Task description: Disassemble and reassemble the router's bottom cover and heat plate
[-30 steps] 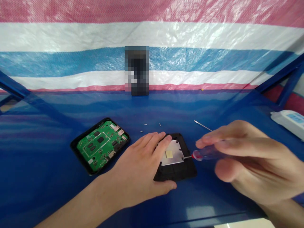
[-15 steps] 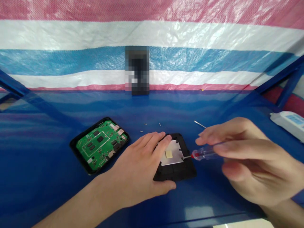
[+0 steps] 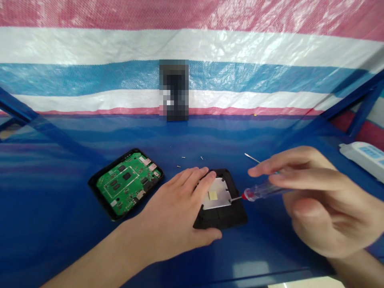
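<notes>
A black plastic cover (image 3: pixel 222 218) lies on the table with a silver metal plate (image 3: pixel 220 202) and a small pale yellow pad (image 3: pixel 213 195) on it. My left hand (image 3: pixel 183 208) steadies this cover, fingers across its left part and far edge, thumb along the near edge. With fingers and thumb loosely closed, my right hand (image 3: pixel 324 200) has a screwdriver (image 3: pixel 259 192) with a clear handle and red collar. Its tip touches the plate's right edge by a corner; whether a screw sits there is hard to make out. The handle's rear end is hidden by the hand.
Left of my hands sits a black case (image 3: pixel 95 182) holding a green circuit board (image 3: pixel 127 188). Several tiny screws (image 3: pixel 179 166) lie beyond the cover. A thin metal shaft (image 3: pixel 252 157) shows beyond my right fingers. A white device (image 3: pixel 364 158) is at far right; a pixelated dark object (image 3: pixel 177 92) stands behind.
My right thumb and fingers have shifted around the screwdriver handle, the thumb now farther from it. The tip stays at the same spot. My left hand and the cover hold still.
</notes>
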Action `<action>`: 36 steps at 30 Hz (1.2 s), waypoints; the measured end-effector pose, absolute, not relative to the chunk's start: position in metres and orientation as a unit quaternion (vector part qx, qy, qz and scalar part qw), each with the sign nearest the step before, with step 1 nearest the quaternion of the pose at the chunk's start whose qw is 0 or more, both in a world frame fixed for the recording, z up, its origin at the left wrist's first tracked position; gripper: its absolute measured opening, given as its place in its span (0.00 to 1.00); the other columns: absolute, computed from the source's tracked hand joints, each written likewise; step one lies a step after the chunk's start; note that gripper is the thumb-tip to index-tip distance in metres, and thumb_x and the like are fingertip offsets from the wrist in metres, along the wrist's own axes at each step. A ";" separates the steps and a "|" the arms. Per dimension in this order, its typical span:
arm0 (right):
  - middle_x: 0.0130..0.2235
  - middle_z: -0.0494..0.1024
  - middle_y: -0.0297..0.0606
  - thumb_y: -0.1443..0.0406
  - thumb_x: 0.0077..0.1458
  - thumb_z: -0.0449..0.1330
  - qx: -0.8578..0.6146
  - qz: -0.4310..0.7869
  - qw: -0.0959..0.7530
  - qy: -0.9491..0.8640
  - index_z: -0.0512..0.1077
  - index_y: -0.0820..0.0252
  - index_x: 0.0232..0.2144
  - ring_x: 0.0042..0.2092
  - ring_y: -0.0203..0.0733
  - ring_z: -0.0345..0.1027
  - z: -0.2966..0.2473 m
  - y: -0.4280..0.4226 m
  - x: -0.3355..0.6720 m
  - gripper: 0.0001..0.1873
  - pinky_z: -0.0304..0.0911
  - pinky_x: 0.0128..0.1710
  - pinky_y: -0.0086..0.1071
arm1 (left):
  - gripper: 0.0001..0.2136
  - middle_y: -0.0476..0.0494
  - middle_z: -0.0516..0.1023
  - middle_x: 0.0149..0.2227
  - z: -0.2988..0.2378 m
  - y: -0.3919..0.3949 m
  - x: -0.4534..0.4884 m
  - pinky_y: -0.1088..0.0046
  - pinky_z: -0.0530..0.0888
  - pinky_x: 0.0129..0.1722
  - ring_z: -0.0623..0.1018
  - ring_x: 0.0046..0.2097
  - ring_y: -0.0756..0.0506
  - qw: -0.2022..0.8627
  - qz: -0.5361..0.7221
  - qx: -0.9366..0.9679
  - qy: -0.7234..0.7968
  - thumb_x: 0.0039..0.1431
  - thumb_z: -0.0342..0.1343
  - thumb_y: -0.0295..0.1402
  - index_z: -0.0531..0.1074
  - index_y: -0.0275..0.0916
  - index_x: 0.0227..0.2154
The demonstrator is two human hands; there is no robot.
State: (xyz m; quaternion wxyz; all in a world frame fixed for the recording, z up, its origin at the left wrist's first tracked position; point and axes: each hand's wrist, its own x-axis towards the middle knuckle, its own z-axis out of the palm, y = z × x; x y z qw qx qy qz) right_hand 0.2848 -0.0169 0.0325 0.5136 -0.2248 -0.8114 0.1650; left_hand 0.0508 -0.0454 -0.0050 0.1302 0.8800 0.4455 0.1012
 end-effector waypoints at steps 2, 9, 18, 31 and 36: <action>0.44 0.83 0.41 0.72 0.62 0.57 -0.242 0.174 0.488 -0.820 0.77 0.53 0.53 0.43 0.45 0.78 0.033 -0.019 0.285 0.20 0.77 0.35 0.40 | 0.45 0.30 0.65 0.67 -0.005 -0.045 0.051 0.50 0.66 0.64 0.66 0.66 0.31 0.135 0.105 0.879 0.445 0.53 0.64 0.54 0.56 0.33 0.66; 0.35 0.84 0.36 0.79 0.47 0.69 -0.193 0.196 0.524 -0.806 0.78 0.53 0.49 0.34 0.43 0.78 0.031 -0.015 0.284 0.27 0.75 0.27 0.36 | 0.45 0.30 0.65 0.67 -0.002 -0.043 0.053 0.51 0.66 0.64 0.66 0.66 0.33 0.136 0.096 0.881 0.444 0.52 0.65 0.54 0.57 0.32 0.66; 0.36 0.83 0.38 0.80 0.50 0.63 -0.223 0.195 0.495 -0.817 0.79 0.54 0.43 0.35 0.43 0.79 0.037 -0.016 0.282 0.21 0.74 0.26 0.34 | 0.46 0.30 0.65 0.67 -0.003 -0.044 0.051 0.51 0.67 0.64 0.67 0.66 0.33 0.132 0.093 0.880 0.447 0.53 0.64 0.56 0.56 0.33 0.67; 0.37 0.83 0.37 0.75 0.55 0.65 -0.255 0.219 0.511 -0.791 0.78 0.50 0.45 0.36 0.44 0.79 0.029 -0.012 0.281 0.18 0.77 0.30 0.37 | 0.42 0.31 0.65 0.66 0.002 -0.044 0.053 0.49 0.66 0.64 0.67 0.66 0.32 0.151 0.080 0.875 0.452 0.52 0.65 0.50 0.58 0.34 0.66; 0.38 0.83 0.36 0.71 0.59 0.64 -0.277 0.247 0.590 -0.717 0.78 0.50 0.43 0.32 0.42 0.80 0.025 -0.009 0.285 0.13 0.79 0.29 0.37 | 0.40 0.31 0.64 0.67 0.004 -0.043 0.052 0.46 0.67 0.63 0.67 0.66 0.31 0.152 0.069 0.875 0.455 0.53 0.65 0.48 0.59 0.36 0.65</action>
